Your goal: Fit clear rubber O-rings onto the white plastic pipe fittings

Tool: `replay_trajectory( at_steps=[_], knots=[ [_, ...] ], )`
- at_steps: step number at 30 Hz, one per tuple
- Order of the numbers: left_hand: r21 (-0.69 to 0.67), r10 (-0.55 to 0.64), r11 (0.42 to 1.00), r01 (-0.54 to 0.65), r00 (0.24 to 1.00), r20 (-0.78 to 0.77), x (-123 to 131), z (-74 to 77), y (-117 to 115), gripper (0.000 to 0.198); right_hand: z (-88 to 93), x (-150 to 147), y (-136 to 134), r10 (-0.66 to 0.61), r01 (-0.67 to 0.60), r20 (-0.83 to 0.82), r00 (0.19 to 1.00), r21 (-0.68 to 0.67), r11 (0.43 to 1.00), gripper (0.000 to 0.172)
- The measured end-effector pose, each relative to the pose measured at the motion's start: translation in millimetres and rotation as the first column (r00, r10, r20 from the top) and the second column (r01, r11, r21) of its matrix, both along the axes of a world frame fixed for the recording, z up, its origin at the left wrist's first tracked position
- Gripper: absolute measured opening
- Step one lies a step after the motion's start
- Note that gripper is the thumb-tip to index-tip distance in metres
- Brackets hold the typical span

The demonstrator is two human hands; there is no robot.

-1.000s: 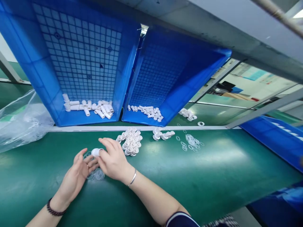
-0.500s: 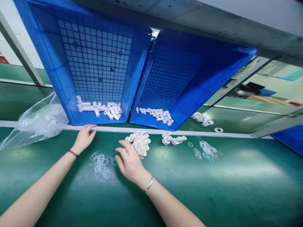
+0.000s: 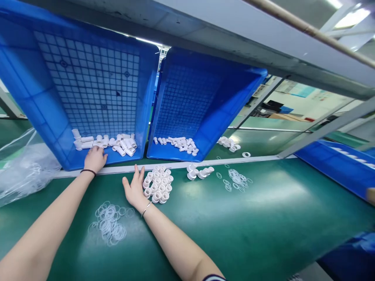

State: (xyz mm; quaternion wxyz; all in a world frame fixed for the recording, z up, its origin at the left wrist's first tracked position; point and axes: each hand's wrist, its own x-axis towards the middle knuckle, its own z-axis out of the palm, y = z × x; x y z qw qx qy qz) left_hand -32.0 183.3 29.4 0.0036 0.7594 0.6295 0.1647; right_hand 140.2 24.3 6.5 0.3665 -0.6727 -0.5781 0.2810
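Note:
My left hand [image 3: 95, 158] reaches over the front edge of the left blue bin [image 3: 66, 156]. Its fingertips touch the white plastic pipe fittings [image 3: 125, 145] lying there, fingers bent but apart, and no fitting is visibly gripped. Beside a tight cluster of upright white flanged fittings [image 3: 158, 183], my right hand [image 3: 135, 189] is open, thumb and fingers spread, at the cluster's left side. A loose pile of thin translucent rings [image 3: 109, 224] lies on the green tabletop, nearer to me than both hands.
The right blue bin [image 3: 205, 128] holds smaller white fittings [image 3: 184, 145]. More flanged fittings [image 3: 199, 171] and a second ring pile [image 3: 238, 179] lie to the right. A clear plastic bag [image 3: 27, 168] sits at the left. A grey shelf beam [image 3: 205, 39] crosses above the bins.
My left hand has moved forward from the table strip into the left bin. My right hand has shifted from over the cluster's left part to its left side. The view has turned right.

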Motion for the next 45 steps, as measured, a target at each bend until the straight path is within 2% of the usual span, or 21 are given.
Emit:
replay_trajectory(
  at_steps=[4,11,14,16,20,23,26,29,31,32,34,36,38,42,45],
  knots=[
    [-0.014,0.024,1.000,-0.024,0.999,0.030,-10.1,3.6,-7.9,0.023,-1.8,12.2,13.8,-0.131,0.131,-0.038,0.991,-0.002,0.991,0.075],
    [0.008,-0.032,0.999,0.031,0.992,0.122,-13.0,18.3,-39.1,0.030,-7.3,44.0,27.0,-0.292,0.296,-0.061,0.954,0.065,0.953,0.070],
    [0.012,-0.032,0.999,0.029,0.970,0.243,-7.4,21.3,-56.3,0.031,-9.1,60.8,27.7,-0.369,0.373,-0.064,0.927,0.069,0.925,0.070],
    [-0.023,-0.009,1.000,0.019,0.921,0.389,-3.8,22.6,-70.2,0.041,-10.7,72.6,25.9,-0.407,0.411,-0.062,0.911,0.071,0.909,0.070],
    [-0.177,0.101,0.984,0.032,0.720,0.686,-2.3,20.3,-103.1,0.061,-14.8,98.8,16.2,-0.423,0.425,-0.043,0.905,0.088,0.901,0.073],
    [-0.255,0.173,0.964,0.079,0.543,0.822,-5.0,12.8,-126.4,0.060,-17.9,119.5,7.2,-0.442,0.441,-0.015,0.897,0.079,0.894,0.076],
    [-0.296,0.250,0.949,0.110,0.311,0.917,-5.5,7.5,-145.0,0.053,-20.1,135.8,-0.1,-0.447,0.445,0.013,0.894,0.085,0.892,0.075],
    [-0.351,0.347,0.930,0.107,0.055,0.936,-0.7,12.0,-159.2,0.044,-19.8,138.9,-6.7,-0.415,0.406,0.040,0.909,0.142,0.903,0.069],
    [-0.377,0.388,0.917,0.133,-0.070,0.919,4.6,18.9,-165.5,0.036,-16.8,130.9,-12.0,-0.319,0.303,0.062,0.946,0.190,0.934,0.059],
    [-0.380,0.400,0.910,0.164,-0.115,0.909,7.4,22.2,-167.4,0.033,-14.1,124.1,-15.3,-0.218,0.200,0.076,0.973,0.197,0.960,0.050],
    [-0.385,0.428,0.893,0.235,-0.175,0.887,12.5,26.7,-169.2,0.028,-6.2,106.9,-23.3,0.107,-0.125,0.120,0.987,0.152,0.980,0.032],
    [-0.387,0.455,0.870,0.305,-0.198,0.868,16.1,28.1,-170.4,0.024,4.0,87.3,-32.9,0.435,-0.451,0.188,0.880,0.050,0.891,0.020],
    [-0.385,0.465,0.851,0.358,-0.172,0.868,18.1,27.0,-172.8,0.024,14.5,67.9,-41.9,0.587,-0.600,0.285,0.758,-0.050,0.798,0.014],
    [-0.378,0.423,0.823,0.425,-0.012,0.906,16.7,21.0,-178.9,0.036,28.9,36.1,-46.6,0.615,-0.626,0.426,0.664,-0.134,0.769,0.022],
    [-0.362,0.347,0.833,0.417,0.116,0.931,12.7,15.8,-180.9,0.041,34.4,22.6,-38.3,0.673,-0.666,0.466,0.574,-0.213,0.715,0.015]
  ],
)
